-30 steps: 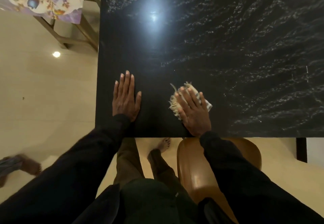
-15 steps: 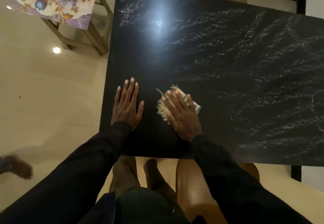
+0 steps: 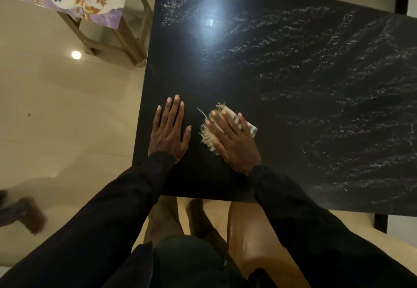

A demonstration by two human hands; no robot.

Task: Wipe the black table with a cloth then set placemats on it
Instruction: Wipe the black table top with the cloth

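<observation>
Over the last 1 s the left hand (image 3: 169, 133) has stayed flat near the lower left corner of the black table (image 3: 270, 62), while the right hand (image 3: 234, 143) has slid the fringed striped cloth (image 3: 251, 128) leftward, narrowing the gap between them; I judge the wiping is still under way, with no placemat yet on the table. The left hand's 4 fingers lie straight and close together, thumb splayed, touching bare tabletop; the right hand's fingers are straight and slightly spread, pressing the cloth down at centre frame, curled round nothing.

Glossy black table (image 3: 282, 66), frayed cloth (image 3: 211, 127)
</observation>
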